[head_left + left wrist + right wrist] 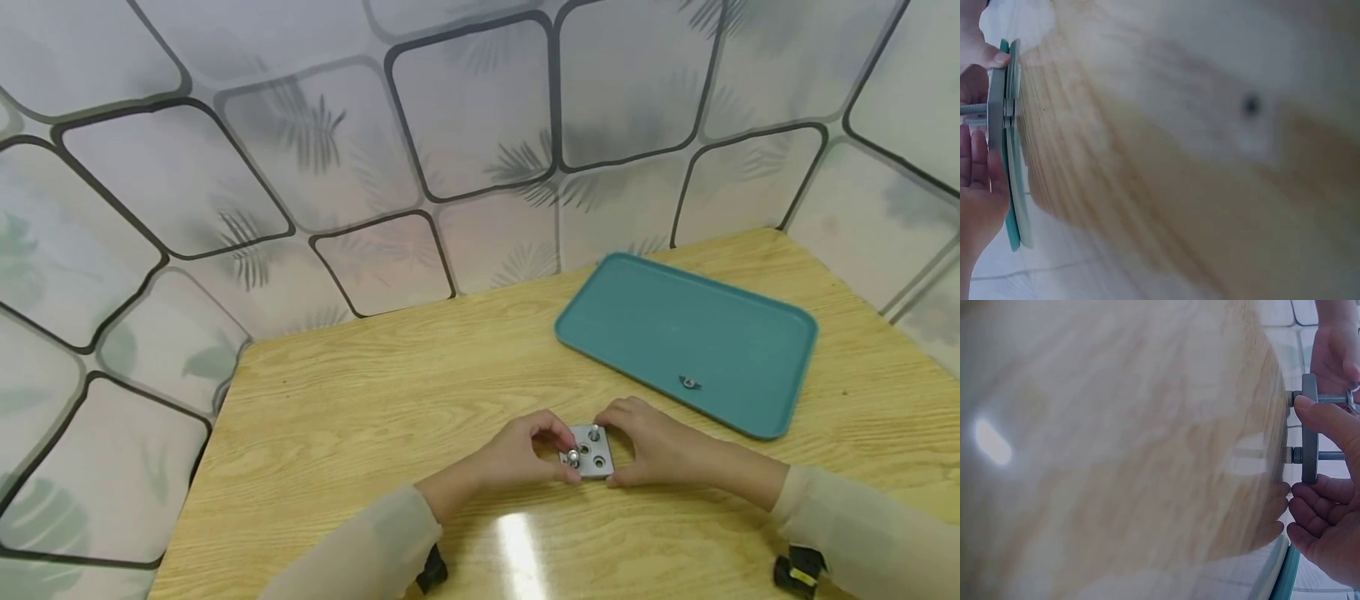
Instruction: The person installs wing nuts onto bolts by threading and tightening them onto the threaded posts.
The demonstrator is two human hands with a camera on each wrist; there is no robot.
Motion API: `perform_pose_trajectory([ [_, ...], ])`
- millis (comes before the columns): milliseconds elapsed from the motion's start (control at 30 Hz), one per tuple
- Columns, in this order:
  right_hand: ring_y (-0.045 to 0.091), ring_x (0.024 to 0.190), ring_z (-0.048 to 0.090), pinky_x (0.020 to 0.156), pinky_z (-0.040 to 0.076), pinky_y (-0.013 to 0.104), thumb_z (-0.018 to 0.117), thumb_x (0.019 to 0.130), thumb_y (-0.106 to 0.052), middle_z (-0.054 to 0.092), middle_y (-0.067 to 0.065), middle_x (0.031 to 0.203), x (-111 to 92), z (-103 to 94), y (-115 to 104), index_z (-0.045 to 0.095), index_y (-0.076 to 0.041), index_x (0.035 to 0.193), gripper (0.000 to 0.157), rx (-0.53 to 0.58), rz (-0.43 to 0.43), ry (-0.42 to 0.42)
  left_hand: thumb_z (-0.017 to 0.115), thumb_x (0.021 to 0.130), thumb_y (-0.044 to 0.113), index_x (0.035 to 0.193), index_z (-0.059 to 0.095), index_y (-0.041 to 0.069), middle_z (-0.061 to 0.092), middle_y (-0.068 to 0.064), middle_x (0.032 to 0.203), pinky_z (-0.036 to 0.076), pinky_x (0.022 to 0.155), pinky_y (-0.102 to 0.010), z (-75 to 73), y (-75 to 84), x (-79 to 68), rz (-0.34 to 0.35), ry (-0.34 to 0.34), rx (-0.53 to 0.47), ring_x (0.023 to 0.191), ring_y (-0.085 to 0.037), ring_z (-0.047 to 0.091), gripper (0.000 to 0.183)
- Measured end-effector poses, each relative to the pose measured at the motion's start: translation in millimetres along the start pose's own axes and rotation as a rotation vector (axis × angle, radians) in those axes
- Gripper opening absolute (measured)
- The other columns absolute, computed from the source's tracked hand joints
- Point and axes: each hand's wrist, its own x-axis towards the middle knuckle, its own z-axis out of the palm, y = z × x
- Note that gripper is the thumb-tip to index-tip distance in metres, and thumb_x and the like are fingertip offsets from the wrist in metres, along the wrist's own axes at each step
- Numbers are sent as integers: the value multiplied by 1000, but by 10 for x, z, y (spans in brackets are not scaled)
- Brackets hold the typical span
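A small square metal plate (606,448) with holes stands just above the wooden table on bolt heads, its two bolts pointing up. My right hand (666,443) grips the plate by opposite edges, with the thumb (1325,417) on the near edge and fingertips at the far one. My left hand (517,454) is at the plate's left side. Its index finger and thumb curl around a wing nut (573,457) on the left bolt. The second bolt (595,433), near the right fingers, shows a bare threaded end. In the right wrist view, the wing nut is partly cut off by the frame edge.
A teal tray (637,300) lies behind and to the right of my hands. One loose wing nut (689,382) sits on it near the front edge. A patterned cloth (487,108) hangs behind the wooden table (337,417). Dark wrist cameras hang under both sleeves.
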Motion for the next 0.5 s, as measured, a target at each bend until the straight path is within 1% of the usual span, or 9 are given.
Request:
perform_pose_trajectory([
  [133, 27, 103, 54, 87, 47, 45, 83, 67, -40, 60, 6, 110, 5, 8, -2, 60, -1, 114, 66, 1, 11, -1, 79, 77, 19, 96, 64, 14, 63, 7, 96, 46, 83, -22, -37, -37, 8, -16, 49, -16, 90, -7, 58, 25],
  [267, 27, 104, 54, 88, 46, 46, 83, 67, -41, 60, 5, 109, 8, 9, -12, 60, -2, 114, 66, 0, 25, -6, 79, 78, 15, 90, 64, 8, 64, 5, 88, 47, 78, -21, -60, -70, 31, -18, 89, -43, 83, -6, 59, 20],
  [367, 28, 104, 54, 88, 46, 46, 83, 67, -40, 60, 6, 110, 13, 1, -23, 59, -1, 114, 66, -4, 28, -9, 77, 79, 12, 86, 63, 4, 63, 3, 84, 47, 74, -20, -70, -89, 40, -8, 93, -69, 79, -5, 59, 17],
  [500, 28, 104, 54, 87, 46, 46, 83, 67, -40, 60, 6, 110, 21, -13, -33, 59, -1, 115, 66, -6, 27, -13, 74, 82, 11, 88, 65, 4, 65, 3, 85, 48, 75, -20, -77, -105, 42, 11, 73, -89, 80, -4, 60, 12],
])
